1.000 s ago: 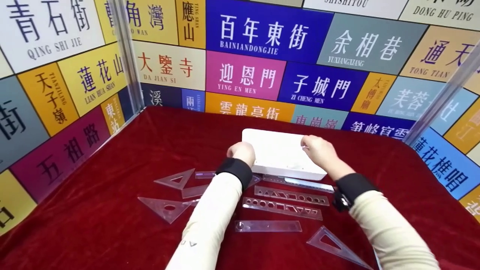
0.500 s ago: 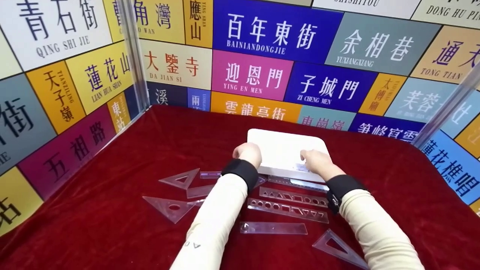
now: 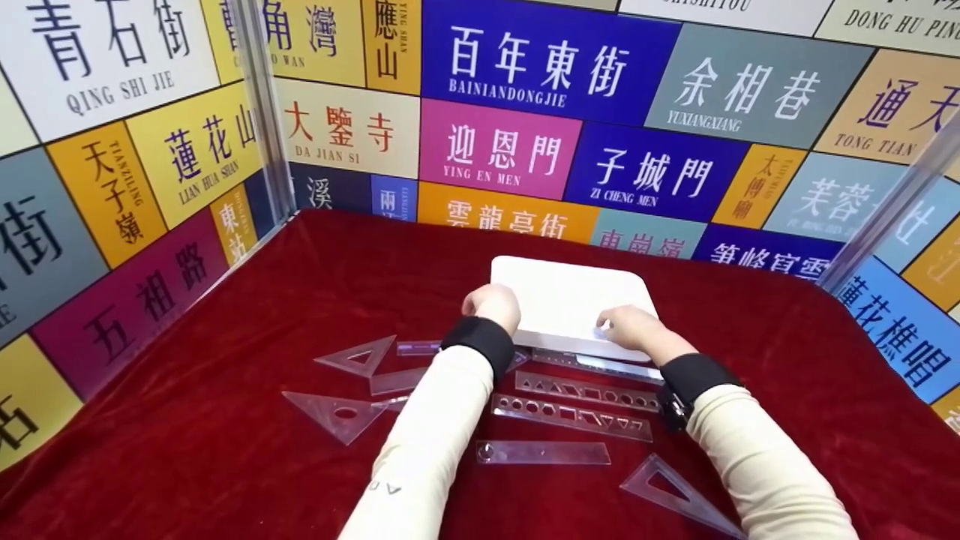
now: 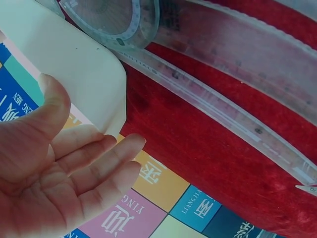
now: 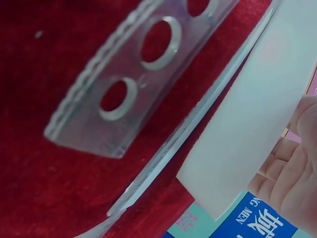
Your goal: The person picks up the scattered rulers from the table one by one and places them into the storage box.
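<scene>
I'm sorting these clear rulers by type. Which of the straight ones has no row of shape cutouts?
The nearest straight ruler, lying alone in front of the two stencil rulers. It is plain apart from one small round hole at its left end, whereas they carry rows of circles, triangles and other shapes.

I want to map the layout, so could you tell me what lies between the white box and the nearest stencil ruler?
In the head view, a clear straight ruler lies between the white box and the stencil ruler.

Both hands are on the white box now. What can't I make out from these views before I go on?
- White box: closed, contents hidden in every view.
- Left hand: head view shows only its back; its grip is unclear.
- Right hand: right wrist view cuts it off at the frame edge.
- Clear ruler: partly under the box's near edge.
- Ruler markings: too blurred in both wrist views.
</scene>
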Available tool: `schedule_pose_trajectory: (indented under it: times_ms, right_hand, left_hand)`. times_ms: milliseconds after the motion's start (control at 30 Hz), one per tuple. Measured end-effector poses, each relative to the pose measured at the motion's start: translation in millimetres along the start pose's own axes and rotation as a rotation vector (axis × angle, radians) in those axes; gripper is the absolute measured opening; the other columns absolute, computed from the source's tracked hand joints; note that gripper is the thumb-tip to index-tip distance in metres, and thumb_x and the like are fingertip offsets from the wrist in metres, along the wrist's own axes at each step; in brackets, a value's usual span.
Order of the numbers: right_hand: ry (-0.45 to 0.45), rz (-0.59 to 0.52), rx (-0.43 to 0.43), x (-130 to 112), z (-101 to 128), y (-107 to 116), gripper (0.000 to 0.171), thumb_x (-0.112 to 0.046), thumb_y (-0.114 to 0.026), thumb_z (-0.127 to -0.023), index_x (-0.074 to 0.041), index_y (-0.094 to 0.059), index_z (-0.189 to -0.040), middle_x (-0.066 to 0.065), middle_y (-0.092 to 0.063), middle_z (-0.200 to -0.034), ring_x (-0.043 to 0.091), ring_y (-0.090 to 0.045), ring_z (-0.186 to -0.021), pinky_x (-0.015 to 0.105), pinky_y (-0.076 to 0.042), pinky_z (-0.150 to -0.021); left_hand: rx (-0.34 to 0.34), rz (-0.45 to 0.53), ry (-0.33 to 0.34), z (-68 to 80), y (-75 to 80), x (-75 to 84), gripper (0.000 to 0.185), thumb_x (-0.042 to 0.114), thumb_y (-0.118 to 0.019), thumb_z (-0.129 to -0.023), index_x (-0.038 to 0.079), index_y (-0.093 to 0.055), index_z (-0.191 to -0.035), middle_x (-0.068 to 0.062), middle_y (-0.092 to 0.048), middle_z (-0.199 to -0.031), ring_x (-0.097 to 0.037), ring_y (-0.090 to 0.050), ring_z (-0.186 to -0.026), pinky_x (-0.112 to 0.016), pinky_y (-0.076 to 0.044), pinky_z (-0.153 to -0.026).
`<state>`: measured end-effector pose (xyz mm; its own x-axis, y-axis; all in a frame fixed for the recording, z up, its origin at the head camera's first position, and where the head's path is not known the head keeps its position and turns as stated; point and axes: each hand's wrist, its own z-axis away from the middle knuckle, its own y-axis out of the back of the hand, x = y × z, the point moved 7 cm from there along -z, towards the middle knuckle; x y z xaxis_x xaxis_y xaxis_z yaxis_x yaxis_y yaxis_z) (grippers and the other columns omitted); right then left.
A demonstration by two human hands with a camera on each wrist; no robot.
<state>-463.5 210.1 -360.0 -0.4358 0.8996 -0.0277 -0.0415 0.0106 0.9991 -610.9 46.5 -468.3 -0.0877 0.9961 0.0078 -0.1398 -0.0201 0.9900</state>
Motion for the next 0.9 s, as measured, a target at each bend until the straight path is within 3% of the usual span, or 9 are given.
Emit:
schedule_pose_trajectory:
  times_ms: [133, 267, 300, 367, 533, 633, 733, 833, 900]
  right_hand:
    - [0.011, -0.024, 0.012, 0.0, 1.9, -0.7, 0.018, -0.011, -0.049, -0.079, -0.002, -0.060, -0.091, 0.015, -0.059, -0.091, 0.030, -0.052, -0.087, 0.042, -0.039, -0.074]
    - [0.006, -0.052, 0.033, 1.9, 3.6, 1.4, 0.021, -0.014, -0.049, -0.081, -0.001, -0.060, -0.093, 0.015, -0.059, -0.092, 0.030, -0.052, -0.088, 0.042, -0.039, -0.075]
    - [0.005, -0.053, 0.048, 2.7, 4.8, 3.9, 0.022, -0.015, -0.049, -0.081, -0.001, -0.060, -0.093, 0.015, -0.059, -0.092, 0.031, -0.052, -0.088, 0.042, -0.039, -0.075]
    - [-0.004, -0.070, 0.105, 4.3, 7.1, 14.1, 0.024, -0.017, -0.048, -0.082, -0.001, -0.060, -0.094, 0.015, -0.060, -0.091, 0.030, -0.053, -0.086, 0.042, -0.040, -0.074]
    - [-0.028, -0.202, 0.359, 1.6, 26.6, 68.2, 0.024, -0.020, -0.048, -0.083, -0.003, -0.060, -0.096, 0.014, -0.060, -0.092, 0.028, -0.054, -0.086, 0.042, -0.040, -0.076]
    - [-0.026, -0.278, 0.495, -6.1, 52.3, 104.2, 0.025, -0.024, -0.049, -0.083, -0.007, -0.059, -0.097, 0.011, -0.059, -0.096, 0.026, -0.053, -0.090, 0.041, -0.038, -0.079]
    - [-0.010, -0.289, 0.591, -11.6, 84.3, 129.0, 0.024, -0.027, -0.051, -0.082, -0.010, -0.060, -0.097, 0.007, -0.059, -0.096, 0.023, -0.053, -0.091, 0.039, -0.037, -0.081]
    - [0.001, -0.246, 0.649, -8.2, 116.0, 137.7, 0.022, -0.025, -0.052, -0.081, -0.009, -0.060, -0.094, 0.006, -0.060, -0.094, 0.022, -0.053, -0.090, 0.037, -0.038, -0.079]
    - [-0.012, -0.204, 0.661, -0.5, 134.7, 134.7, 0.019, -0.022, -0.054, -0.080, -0.009, -0.061, -0.092, 0.006, -0.061, -0.090, 0.022, -0.054, -0.087, 0.036, -0.039, -0.076]
  left_hand:
    - [0.057, 0.000, -0.017, -27.7, -17.7, 5.7, 0.020, 0.017, -0.053, -0.071, 0.019, -0.058, -0.090, 0.003, -0.054, -0.090, -0.031, -0.049, -0.064, -0.057, -0.034, -0.042]
    - [0.057, -0.004, -0.015, -28.1, -19.2, 6.8, 0.019, 0.019, -0.054, -0.071, 0.019, -0.058, -0.090, 0.004, -0.054, -0.090, -0.032, -0.048, -0.063, -0.058, -0.033, -0.041]
    - [0.044, -0.004, -0.021, -23.5, -16.9, 6.4, 0.021, 0.019, -0.053, -0.072, 0.020, -0.058, -0.092, 0.004, -0.054, -0.092, -0.032, -0.049, -0.065, -0.057, -0.034, -0.043]
    - [0.034, -0.005, -0.036, 3.8, 0.5, 0.8, 0.021, 0.018, -0.053, -0.073, 0.020, -0.058, -0.094, 0.004, -0.054, -0.095, -0.029, -0.051, -0.070, -0.055, -0.037, -0.047]
    - [0.006, -0.032, -0.040, 50.8, 30.6, -12.0, 0.019, 0.023, -0.052, -0.075, 0.024, -0.059, -0.094, 0.008, -0.055, -0.095, -0.024, -0.052, -0.073, -0.052, -0.039, -0.050]
    - [0.018, -0.041, -0.033, 52.5, 33.7, -13.7, 0.017, 0.024, -0.054, -0.074, 0.025, -0.059, -0.090, 0.010, -0.055, -0.092, -0.022, -0.052, -0.070, -0.052, -0.038, -0.047]
    - [-0.034, -0.062, -0.034, 65.9, 42.5, -15.0, 0.022, 0.024, -0.052, -0.077, 0.023, -0.058, -0.098, 0.009, -0.053, -0.101, -0.023, -0.053, -0.076, -0.051, -0.040, -0.051]
    - [-0.002, -0.076, -0.046, 70.3, 47.8, -14.4, 0.020, 0.024, -0.054, -0.074, 0.023, -0.059, -0.094, 0.010, -0.053, -0.097, -0.023, -0.053, -0.072, -0.051, -0.040, -0.048]
    - [-0.032, -0.081, -0.052, 70.9, 47.0, -13.7, 0.023, 0.023, -0.054, -0.076, 0.022, -0.058, -0.098, 0.009, -0.052, -0.101, -0.024, -0.053, -0.076, -0.051, -0.040, -0.051]
